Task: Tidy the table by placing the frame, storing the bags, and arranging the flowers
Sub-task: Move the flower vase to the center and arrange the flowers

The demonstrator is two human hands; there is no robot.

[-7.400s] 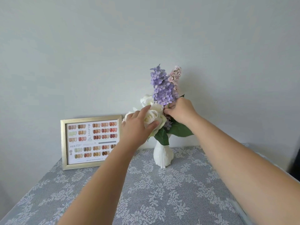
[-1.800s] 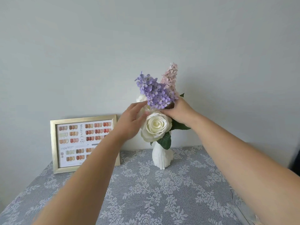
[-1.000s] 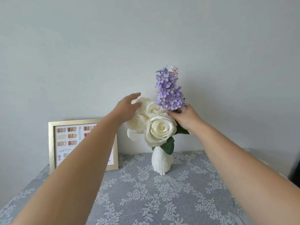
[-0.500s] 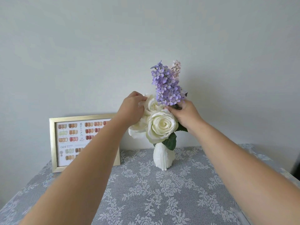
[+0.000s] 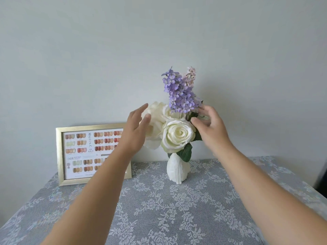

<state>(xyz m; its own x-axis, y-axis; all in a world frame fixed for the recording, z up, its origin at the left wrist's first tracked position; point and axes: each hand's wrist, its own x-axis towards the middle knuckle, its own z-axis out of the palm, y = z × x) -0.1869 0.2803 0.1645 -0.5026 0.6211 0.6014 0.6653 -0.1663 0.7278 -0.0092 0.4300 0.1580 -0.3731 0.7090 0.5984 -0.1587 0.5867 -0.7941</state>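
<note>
A white vase (image 5: 177, 169) stands upright on the lace-covered table (image 5: 177, 213), close to the table's far edge where it meets the pale wall (image 5: 159, 41), about midway between the left and right sides. It holds the flowers: a full white rose (image 5: 178, 134) facing the camera, a second white rose (image 5: 155, 119) behind it toward the left, a purple flower spike (image 5: 179, 92) rising upright above them, and a pink spike (image 5: 189, 76) just behind the purple one. The left hand (image 5: 137, 129) is released, palm flat and fingers stretched out, just beside the left rose; whether it touches the petals cannot be told. The right hand (image 5: 209, 125) is loosely curled and grasps nothing firmly, its fingertips (image 5: 194, 120) at the green leaves and stem below the purple spike, thumb and forefinger apart. The gold picture frame (image 5: 92, 152) stands upright near the far left corner, leaning back to the wall, its right side hidden behind the left forearm. Between frame and vase lies a narrow strip of bare cloth. The whole near half of the table is open lace, crossed only by the two forearms, and the stretch from the vase to the right edge is likewise open.
</note>
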